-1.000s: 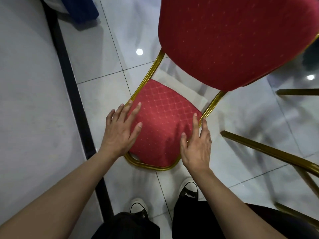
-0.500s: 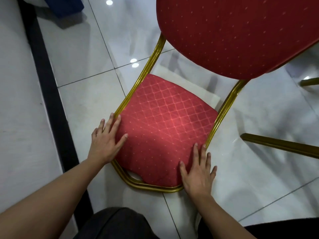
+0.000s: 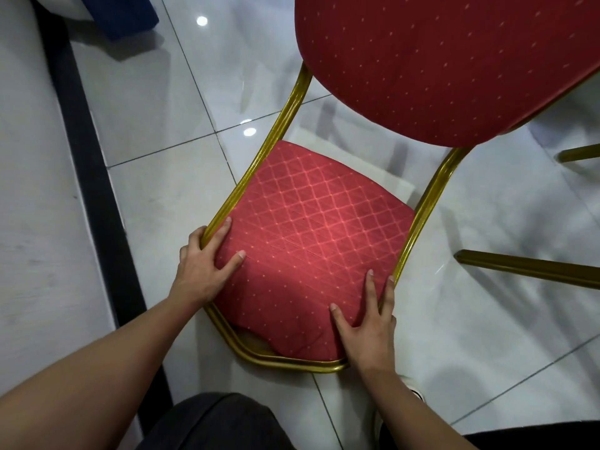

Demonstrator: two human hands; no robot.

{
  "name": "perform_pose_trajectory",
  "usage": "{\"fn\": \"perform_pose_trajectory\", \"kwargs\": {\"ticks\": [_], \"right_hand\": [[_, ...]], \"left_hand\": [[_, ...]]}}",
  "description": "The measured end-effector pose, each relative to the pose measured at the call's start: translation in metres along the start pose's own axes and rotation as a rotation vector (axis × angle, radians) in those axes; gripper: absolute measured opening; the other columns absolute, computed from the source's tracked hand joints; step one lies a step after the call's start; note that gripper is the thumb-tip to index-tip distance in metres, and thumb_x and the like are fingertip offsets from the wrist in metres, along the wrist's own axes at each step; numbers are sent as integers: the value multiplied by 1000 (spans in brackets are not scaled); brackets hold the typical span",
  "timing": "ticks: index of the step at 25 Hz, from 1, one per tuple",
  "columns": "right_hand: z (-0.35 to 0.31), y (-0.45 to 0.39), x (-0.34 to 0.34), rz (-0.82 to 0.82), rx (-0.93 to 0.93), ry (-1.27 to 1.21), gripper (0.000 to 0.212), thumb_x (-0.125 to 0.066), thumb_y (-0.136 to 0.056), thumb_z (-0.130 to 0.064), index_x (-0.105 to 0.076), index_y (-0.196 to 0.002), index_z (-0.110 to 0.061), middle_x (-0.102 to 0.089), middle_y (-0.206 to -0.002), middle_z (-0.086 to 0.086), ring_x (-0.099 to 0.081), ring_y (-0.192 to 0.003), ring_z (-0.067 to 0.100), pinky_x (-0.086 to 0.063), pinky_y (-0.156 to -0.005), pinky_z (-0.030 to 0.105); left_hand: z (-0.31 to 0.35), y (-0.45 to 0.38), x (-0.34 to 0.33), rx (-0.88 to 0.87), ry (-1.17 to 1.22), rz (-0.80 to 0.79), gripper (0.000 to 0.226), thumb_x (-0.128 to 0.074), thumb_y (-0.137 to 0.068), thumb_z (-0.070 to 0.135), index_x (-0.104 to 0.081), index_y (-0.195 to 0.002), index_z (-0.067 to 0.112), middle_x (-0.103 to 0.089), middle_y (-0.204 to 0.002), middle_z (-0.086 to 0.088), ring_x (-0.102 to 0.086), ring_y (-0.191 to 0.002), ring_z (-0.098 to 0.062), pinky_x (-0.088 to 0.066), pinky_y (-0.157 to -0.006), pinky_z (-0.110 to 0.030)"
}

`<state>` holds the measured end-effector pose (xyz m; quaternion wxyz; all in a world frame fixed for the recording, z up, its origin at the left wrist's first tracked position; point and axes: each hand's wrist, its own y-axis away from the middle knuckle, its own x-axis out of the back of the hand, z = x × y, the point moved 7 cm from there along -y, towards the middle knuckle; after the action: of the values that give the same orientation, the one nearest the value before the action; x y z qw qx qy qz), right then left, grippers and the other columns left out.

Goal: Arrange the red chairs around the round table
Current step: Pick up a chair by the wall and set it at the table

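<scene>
Person's bent over a red chair (image 3: 311, 241), both hands down on the seat cushion (image 3: 308, 248).

Left hand (image 3: 203, 264): on the near-left edge of the seat. Thumb lies flat on the red fabric, index finger stretched along the cushion edge right by the gold frame (image 3: 259, 164), other fingers curl over the tube, so it grips the seat rim w/ fabric & frame between thumb and fingers.

Right hand (image 3: 367, 332): at the near-right corner of the cushion, fingers straight & spread narrow, palm flat on the fabric. Thumb points inward across the seat, the outer fingers run along the right side, tips just at the gold tube. Pressing, not clutching; can't tell if anything tucks under the edge.

Btwn the two hands the cushion's front edge looks lifted off the frame a bit, w/ a gap showing bare underside by the front rail.

Chair backrest (image 3: 454, 60) rises beyond the hands, big & red. A gold leg of another chair (image 3: 526, 267) lies right of the right hand, well apart. Glossy tiled floor (image 3: 156, 118) under it all; dark strip (image 3: 87, 177) left of the left arm. Blue cloth (image 3: 126, 14) far beyond the left hand. Round table not in sight.
</scene>
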<state>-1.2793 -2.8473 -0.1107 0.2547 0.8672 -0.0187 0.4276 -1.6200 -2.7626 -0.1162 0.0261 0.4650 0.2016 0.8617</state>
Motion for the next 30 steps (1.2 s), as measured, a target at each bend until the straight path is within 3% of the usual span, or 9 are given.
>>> {"fn": "perform_pose_trajectory", "kwargs": {"ticks": [6, 10, 18, 30], "right_hand": [[-37, 53, 52, -46, -47, 35, 91, -51, -88, -75, 13, -151, -63, 16, -168, -17, -36, -139, 42, -49, -99, 56], [-68, 97, 101, -118, -85, 52, 86, -45, -89, -77, 14, -150, -64, 17, -167, -20, -33, -142, 42, -44, -105, 58], [-150, 192, 230, -199, -143, 84, 81, -34, -89, -83, -7, -158, -51, 1, -169, -14, -40, -140, 39, -46, -105, 55], [-264, 274, 377, -337, -216, 106, 94, -25, -81, -92, -25, -159, -39, -15, -168, 2, -38, -143, 44, -39, -113, 58]], "left_hand": [[28, 50, 62, 40, -69, 11, 74, -31, -82, 83, -14, -150, 59, -11, -165, 0, -25, -142, -44, -32, -111, -65], [52, 93, 121, 79, -143, -7, 78, -22, -79, 88, -12, -150, 59, -10, -166, 1, -27, -141, -45, -30, -112, -66], [131, 191, 270, 189, -300, -66, 90, -9, -73, 94, -13, -153, 52, -8, -167, 7, -30, -139, -44, -31, -107, -65], [260, 264, 476, 249, -368, -85, 78, -27, -88, 80, -43, -147, 31, -12, -165, 4, -33, -140, -41, -26, -110, -63]]}}
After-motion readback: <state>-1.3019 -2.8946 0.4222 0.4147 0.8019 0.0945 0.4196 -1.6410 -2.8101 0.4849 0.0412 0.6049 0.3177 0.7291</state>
